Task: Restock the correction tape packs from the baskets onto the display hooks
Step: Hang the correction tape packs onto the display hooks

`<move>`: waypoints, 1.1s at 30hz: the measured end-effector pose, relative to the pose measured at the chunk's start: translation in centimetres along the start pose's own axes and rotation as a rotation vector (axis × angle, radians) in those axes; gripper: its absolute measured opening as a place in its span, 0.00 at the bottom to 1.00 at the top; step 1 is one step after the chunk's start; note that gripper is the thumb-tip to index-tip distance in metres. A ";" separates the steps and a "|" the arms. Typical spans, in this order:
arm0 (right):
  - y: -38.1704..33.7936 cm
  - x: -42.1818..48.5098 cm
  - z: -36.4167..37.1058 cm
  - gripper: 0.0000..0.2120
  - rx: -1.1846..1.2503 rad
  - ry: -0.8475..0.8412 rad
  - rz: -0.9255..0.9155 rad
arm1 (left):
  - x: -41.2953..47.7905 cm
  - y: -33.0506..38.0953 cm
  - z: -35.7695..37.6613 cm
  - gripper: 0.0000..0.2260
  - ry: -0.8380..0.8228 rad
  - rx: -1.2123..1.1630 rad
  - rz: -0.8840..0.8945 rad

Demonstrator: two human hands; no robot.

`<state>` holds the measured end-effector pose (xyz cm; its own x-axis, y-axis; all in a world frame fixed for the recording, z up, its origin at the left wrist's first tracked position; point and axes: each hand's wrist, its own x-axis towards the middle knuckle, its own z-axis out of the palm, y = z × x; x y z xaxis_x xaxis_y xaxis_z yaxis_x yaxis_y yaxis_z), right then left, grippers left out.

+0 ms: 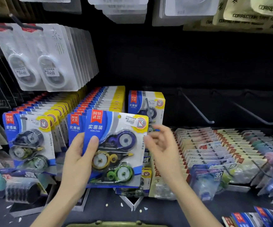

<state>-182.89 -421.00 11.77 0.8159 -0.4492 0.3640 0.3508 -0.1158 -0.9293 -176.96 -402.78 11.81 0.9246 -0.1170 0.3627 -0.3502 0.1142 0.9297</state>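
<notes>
Evidently the left hand (78, 154) clamps its grip on the correction tape pack (116, 145), thumb on the front face near the left edge. This keeps the card upright and face-out, with its hang hole (119, 116) free at the top. Just right of the pack the right hand (162, 145) hovers, grip released and fingers loosely spread; blur hides whether it touches the edge. Behind the pack's upper right corner, a hook (148, 108) carries a short row (146, 102), probably the target.
</notes>
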 end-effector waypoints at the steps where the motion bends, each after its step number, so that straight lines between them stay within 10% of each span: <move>1: -0.2 -0.1 0.4 0.20 0.047 -0.064 0.028 | -0.2 0.1 0.5 0.07 -0.016 -0.013 -0.006; 17: -0.1 0.7 -3.8 0.16 -0.001 0.104 0.018 | 4.3 -3.2 -1.5 0.25 -0.072 1.200 0.634; 27: -0.5 1.9 -4.3 0.18 -0.249 0.124 0.013 | 5.1 -4.8 -2.0 0.24 -0.093 1.247 0.759; 33: 3.1 6.1 -3.7 0.19 0.018 0.113 0.066 | 5.1 -5.0 -2.1 0.24 -0.082 1.238 0.757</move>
<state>-178.48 -427.36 10.93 0.7811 -0.5521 0.2916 0.3070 -0.0671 -0.9493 -170.14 -401.91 8.91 0.4669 -0.4763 0.7451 -0.6829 -0.7295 -0.0385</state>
